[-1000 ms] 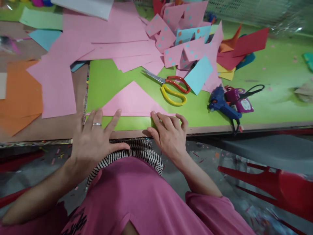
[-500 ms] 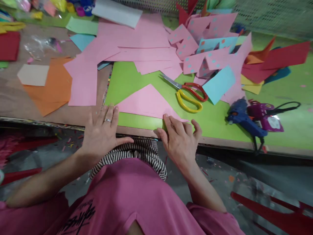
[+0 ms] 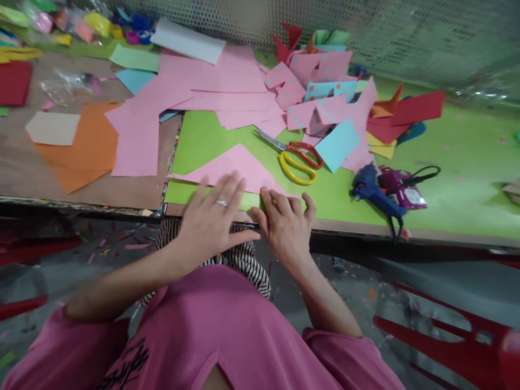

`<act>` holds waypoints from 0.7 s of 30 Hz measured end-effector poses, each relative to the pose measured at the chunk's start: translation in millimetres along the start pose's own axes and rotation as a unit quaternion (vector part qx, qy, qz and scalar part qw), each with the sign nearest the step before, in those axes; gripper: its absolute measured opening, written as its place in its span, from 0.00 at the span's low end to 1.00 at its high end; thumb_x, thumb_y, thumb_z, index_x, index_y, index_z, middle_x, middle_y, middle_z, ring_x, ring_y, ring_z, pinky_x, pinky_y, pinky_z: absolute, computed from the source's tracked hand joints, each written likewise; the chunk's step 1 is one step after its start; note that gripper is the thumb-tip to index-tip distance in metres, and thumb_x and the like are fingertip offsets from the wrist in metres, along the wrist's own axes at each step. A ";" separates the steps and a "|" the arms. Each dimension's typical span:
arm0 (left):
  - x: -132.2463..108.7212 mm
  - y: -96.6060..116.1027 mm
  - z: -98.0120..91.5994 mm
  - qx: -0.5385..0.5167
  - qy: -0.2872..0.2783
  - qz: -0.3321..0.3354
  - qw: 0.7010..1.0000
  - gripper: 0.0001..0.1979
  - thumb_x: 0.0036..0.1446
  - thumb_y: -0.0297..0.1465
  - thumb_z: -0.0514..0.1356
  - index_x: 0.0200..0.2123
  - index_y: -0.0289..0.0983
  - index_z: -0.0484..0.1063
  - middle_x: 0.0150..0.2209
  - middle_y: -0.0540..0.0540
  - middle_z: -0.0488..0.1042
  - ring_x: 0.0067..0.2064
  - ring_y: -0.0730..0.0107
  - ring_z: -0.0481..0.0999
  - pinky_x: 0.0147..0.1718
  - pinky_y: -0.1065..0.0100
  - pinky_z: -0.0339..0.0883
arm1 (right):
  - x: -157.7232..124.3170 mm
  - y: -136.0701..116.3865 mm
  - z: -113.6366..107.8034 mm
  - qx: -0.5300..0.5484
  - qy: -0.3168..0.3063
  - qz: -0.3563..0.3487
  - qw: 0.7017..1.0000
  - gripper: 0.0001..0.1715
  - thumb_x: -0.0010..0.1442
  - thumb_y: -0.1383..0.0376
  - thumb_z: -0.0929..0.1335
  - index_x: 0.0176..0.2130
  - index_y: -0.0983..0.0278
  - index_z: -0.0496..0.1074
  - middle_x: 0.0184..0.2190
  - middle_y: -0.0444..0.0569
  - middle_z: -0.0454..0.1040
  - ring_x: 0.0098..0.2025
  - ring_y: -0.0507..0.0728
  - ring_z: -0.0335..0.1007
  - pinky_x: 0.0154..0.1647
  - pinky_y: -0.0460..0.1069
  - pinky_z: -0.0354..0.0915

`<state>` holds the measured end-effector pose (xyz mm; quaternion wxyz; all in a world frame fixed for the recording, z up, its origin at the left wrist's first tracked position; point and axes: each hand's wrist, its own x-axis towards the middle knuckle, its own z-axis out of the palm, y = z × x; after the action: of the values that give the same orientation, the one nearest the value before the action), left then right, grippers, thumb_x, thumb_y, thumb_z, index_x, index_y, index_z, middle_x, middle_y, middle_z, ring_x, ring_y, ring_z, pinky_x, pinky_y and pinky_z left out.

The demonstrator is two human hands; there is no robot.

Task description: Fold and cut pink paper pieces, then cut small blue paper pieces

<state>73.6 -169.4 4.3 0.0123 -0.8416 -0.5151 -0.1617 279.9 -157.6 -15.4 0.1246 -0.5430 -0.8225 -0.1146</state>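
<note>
A pink sheet of paper (image 3: 239,165), folded to a triangle, lies on the green tabletop with its long straight edge toward me. My left hand (image 3: 211,219), a ring on one finger, is stretched flat over that near edge, its fingertips slightly blurred. On the right part of the same edge, my right hand (image 3: 284,222) rests its fingertips, the fingers loosely bent and apart. Just beyond the paper lie scissors (image 3: 290,154) with one red and one yellow handle, blades pointing left. A light blue piece of paper (image 3: 338,144) is beside the handles.
Pink sheets (image 3: 227,81) are piled at the back, beside folded dotted pink pieces (image 3: 319,111). A blue glue gun (image 3: 376,189) and a purple device (image 3: 402,187) with a black cord lie at the right. Orange paper (image 3: 93,146) is at the left. The table's front edge (image 3: 345,227) runs before me.
My left hand has slid right along the folded edge, from the triangle's left corner toward its middle. My right hand stays on the paper. The camera view has shifted a little.
</note>
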 end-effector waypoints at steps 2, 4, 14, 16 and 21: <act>15.6 15.9 18.1 -0.012 -0.040 0.008 0.999 0.49 0.66 0.61 0.47 0.72 0.23 0.57 0.72 0.26 0.58 0.74 0.45 0.58 0.74 0.44 0.44 | -0.4 0.2 0.2 -0.008 -0.001 -0.001 1.000 0.28 0.76 0.53 0.59 0.66 0.63 0.68 0.54 0.54 0.80 0.51 0.63 0.68 0.70 0.63 0.47; 21.6 18.7 29.7 -0.013 -0.062 -0.017 0.998 0.54 0.63 0.63 0.49 0.71 0.18 0.56 0.72 0.22 0.58 0.74 0.41 0.57 0.73 0.45 0.46 | -0.5 0.0 1.0 -0.020 0.007 -0.002 1.000 0.28 0.76 0.53 0.59 0.65 0.62 0.69 0.54 0.53 0.81 0.51 0.63 0.68 0.70 0.63 0.46; -34.9 -51.2 5.5 0.059 -0.038 -0.136 0.988 0.61 0.61 0.68 0.43 0.70 0.15 0.56 0.70 0.16 0.58 0.72 0.35 0.60 0.71 0.45 0.52 | 1.5 -0.3 1.1 -0.023 0.008 0.008 1.000 0.30 0.76 0.50 0.58 0.64 0.64 0.71 0.52 0.53 0.81 0.51 0.63 0.69 0.70 0.61 0.45; -38.2 -54.7 0.0 0.063 -0.037 -0.129 0.989 0.60 0.62 0.67 0.39 0.70 0.15 0.56 0.70 0.16 0.59 0.72 0.36 0.61 0.70 0.44 0.52 | 1.9 -0.7 0.6 -0.020 0.001 0.009 1.000 0.31 0.76 0.50 0.59 0.65 0.64 0.71 0.53 0.54 0.81 0.51 0.63 0.69 0.70 0.62 0.46; -27.3 -44.7 -5.7 0.061 -0.024 -0.113 0.991 0.53 0.66 0.63 0.41 0.70 0.19 0.57 0.70 0.19 0.61 0.72 0.35 0.61 0.70 0.38 0.47 | 3.2 -2.5 -0.4 -0.019 -0.012 0.006 1.000 0.30 0.76 0.51 0.59 0.64 0.65 0.71 0.52 0.55 0.80 0.52 0.63 0.68 0.70 0.63 0.46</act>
<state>21.8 -173.0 -4.6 0.0327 -0.7797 -0.6156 -0.1097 276.4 -155.9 -14.1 0.1050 -0.5515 -0.8183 -0.1232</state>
